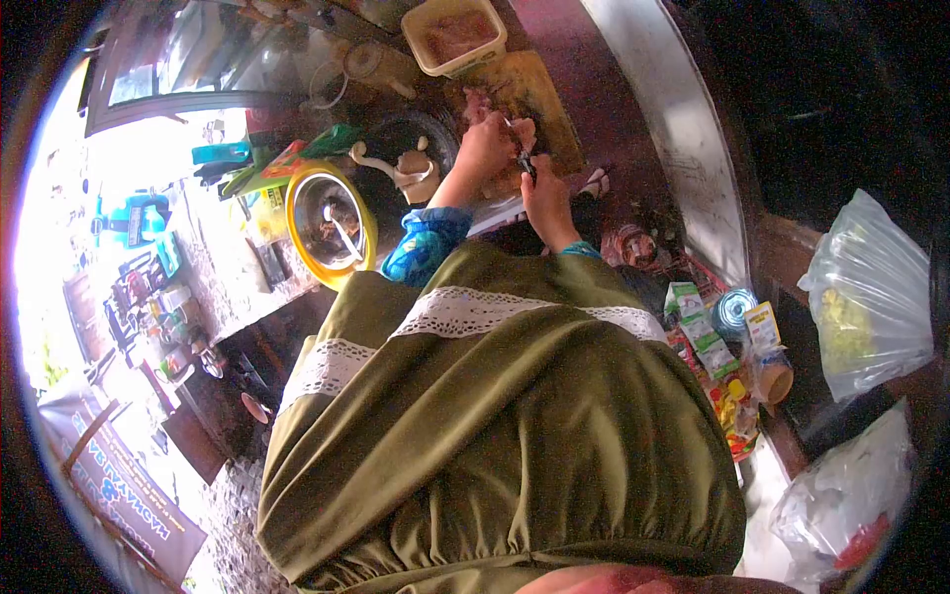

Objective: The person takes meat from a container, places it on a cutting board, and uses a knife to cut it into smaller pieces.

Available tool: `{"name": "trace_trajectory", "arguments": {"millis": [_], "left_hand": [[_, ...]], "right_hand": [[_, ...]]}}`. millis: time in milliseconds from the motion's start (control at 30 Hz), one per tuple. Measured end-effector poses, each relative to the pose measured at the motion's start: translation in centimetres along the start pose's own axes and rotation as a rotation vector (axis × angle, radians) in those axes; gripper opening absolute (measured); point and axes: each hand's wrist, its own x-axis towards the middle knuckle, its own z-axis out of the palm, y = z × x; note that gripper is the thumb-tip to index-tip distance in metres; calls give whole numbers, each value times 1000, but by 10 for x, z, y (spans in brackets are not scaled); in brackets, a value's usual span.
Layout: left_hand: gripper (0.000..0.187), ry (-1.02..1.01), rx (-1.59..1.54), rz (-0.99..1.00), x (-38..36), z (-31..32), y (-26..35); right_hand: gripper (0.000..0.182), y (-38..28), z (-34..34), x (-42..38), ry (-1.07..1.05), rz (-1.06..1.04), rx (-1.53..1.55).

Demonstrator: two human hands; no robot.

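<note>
My left hand (484, 152) is closed on a piece of raw meat (477, 103) at the worn wooden cutting board (550, 91). Just to its right, my right hand (549, 206) grips a knife (527, 165) by the dark handle. The blade runs toward the left hand's fingers and is partly hidden. Another pale bit of meat (524, 130) shows beside the blade. Beyond the board, a cream plastic tub (429, 54) holds more pinkish raw meat.
Left of my arms stand a yellow-rimmed bowl (371, 233) with a white utensil inside and a beige mortar-like vessel (416, 178). Seasoning packets (708, 337) and a blue twine roll (733, 310) lie at the right. Plastic bags (871, 297) hang farther right.
</note>
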Motion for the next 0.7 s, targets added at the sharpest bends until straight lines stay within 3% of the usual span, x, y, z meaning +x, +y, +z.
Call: {"name": "trace_trajectory", "arguments": {"millis": [33, 133, 267, 367, 467, 533, 700], "left_hand": [[34, -27, 16, -128, -2, 2, -3], [33, 91, -35, -175, -10, 10, -9], [35, 47, -26, -173, -14, 7, -7], [40, 40, -14, -130, -11, 9, -11], [40, 107, 48, -38, -7, 6, -11], [35, -119, 163, -106, -4, 3, -9], [31, -115, 157, -132, -3, 14, -19]], "right_hand": [[23, -1, -2, 0, -32, 14, 13], [22, 2, 3, 0, 56, -72, 12], [24, 4, 5, 1, 89, -108, -19], [26, -1, -1, 0, -3, -59, -46], [22, -3, -4, -2, -16, -37, -40], [22, -2, -7, -5, -30, -52, -31], [27, 1, -9, -13, -33, -66, -135]]}}
